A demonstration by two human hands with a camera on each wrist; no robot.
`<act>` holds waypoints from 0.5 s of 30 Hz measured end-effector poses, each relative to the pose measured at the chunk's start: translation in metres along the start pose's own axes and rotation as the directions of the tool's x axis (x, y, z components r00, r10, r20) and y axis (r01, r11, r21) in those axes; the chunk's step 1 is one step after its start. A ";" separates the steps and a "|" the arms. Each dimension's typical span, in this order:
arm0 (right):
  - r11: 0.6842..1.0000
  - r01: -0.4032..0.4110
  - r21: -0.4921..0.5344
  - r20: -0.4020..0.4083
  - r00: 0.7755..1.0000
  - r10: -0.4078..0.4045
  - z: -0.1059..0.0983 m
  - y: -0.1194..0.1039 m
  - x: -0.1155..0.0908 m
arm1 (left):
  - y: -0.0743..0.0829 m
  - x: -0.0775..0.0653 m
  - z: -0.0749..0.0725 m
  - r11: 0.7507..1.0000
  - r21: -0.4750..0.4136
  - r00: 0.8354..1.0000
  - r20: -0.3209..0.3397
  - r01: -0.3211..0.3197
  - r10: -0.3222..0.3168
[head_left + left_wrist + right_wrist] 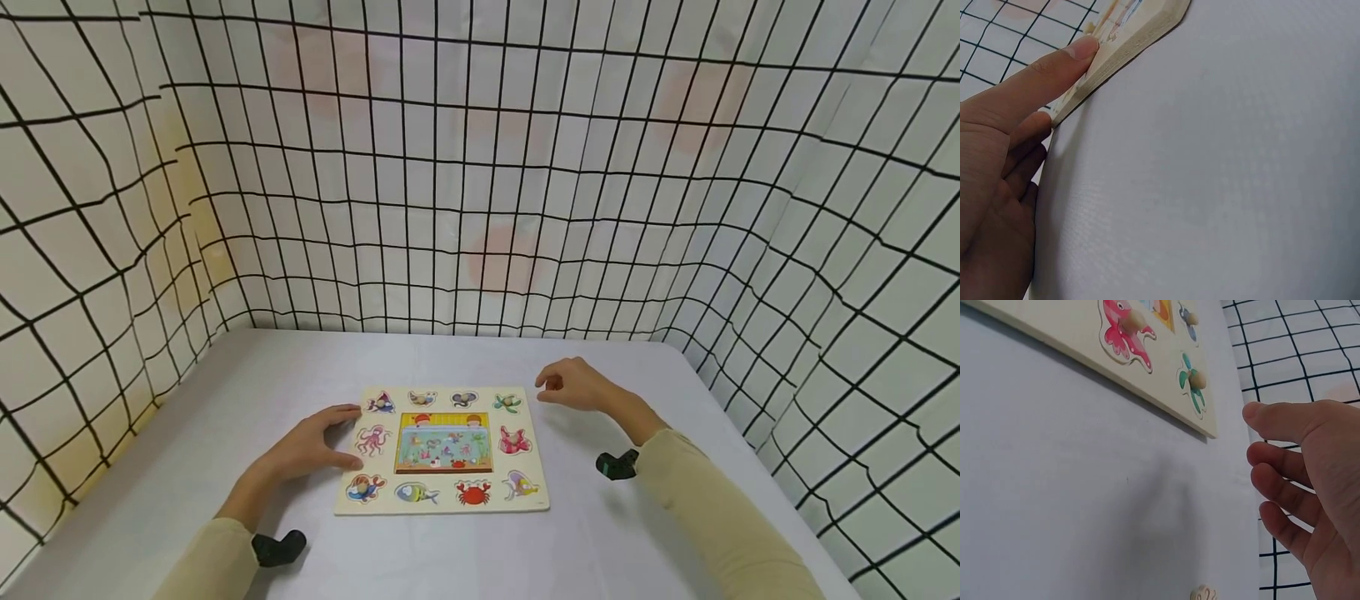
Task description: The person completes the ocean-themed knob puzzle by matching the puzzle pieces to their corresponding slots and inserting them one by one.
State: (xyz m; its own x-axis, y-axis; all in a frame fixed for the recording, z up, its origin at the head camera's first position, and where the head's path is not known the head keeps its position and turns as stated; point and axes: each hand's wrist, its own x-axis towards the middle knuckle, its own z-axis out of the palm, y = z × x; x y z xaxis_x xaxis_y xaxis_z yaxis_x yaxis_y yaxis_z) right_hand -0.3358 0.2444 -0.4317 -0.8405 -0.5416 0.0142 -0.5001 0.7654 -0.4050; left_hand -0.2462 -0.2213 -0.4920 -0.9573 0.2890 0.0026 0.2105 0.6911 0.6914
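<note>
A person's relaxed left grip touches the left edge of a rectangular pale-wood sea-creature puzzle board, flat on a white tabletop. The right grip, released, hovers near the board's far right corner.

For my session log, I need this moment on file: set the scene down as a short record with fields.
Left hand: touching the left edge of the cream, rectangular wooden puzzle board
Right hand: holding nothing, just off the board's far right corner
Board layout: ten colourful animal pictures around a blue-and-yellow aquarium scene
Knob example: round wooden knob on the green turtle piece
Partly visible: small pale wooden object, bottom of right wrist view
Surface: white tabletop
Backdrop: black square grid
</note>
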 end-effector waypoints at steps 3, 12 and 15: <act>1.000 -0.012 -0.010 0.003 1.000 0.012 -0.001 0.003 -0.008 | 0.002 -0.001 0.000 1.000 -0.002 1.000 0.001 0.003 -0.003; 0.999 0.011 -0.052 -0.016 1.000 -0.012 -0.004 0.015 -0.037 | 0.003 -0.001 0.000 1.000 -0.011 1.000 0.003 0.009 -0.009; 0.998 0.017 -0.053 -0.031 0.999 -0.019 -0.003 0.020 -0.048 | 0.001 0.000 0.001 1.000 -0.010 1.000 -0.001 0.017 -0.017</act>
State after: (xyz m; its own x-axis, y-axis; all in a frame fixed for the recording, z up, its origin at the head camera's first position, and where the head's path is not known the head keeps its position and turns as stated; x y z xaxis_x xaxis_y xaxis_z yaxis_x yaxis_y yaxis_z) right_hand -0.3063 0.2868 -0.4373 -0.8368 -0.5451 0.0501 -0.5250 0.7733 -0.3554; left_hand -0.2457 -0.2197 -0.4916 -0.9610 0.2766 -0.0083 0.1923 0.6891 0.6987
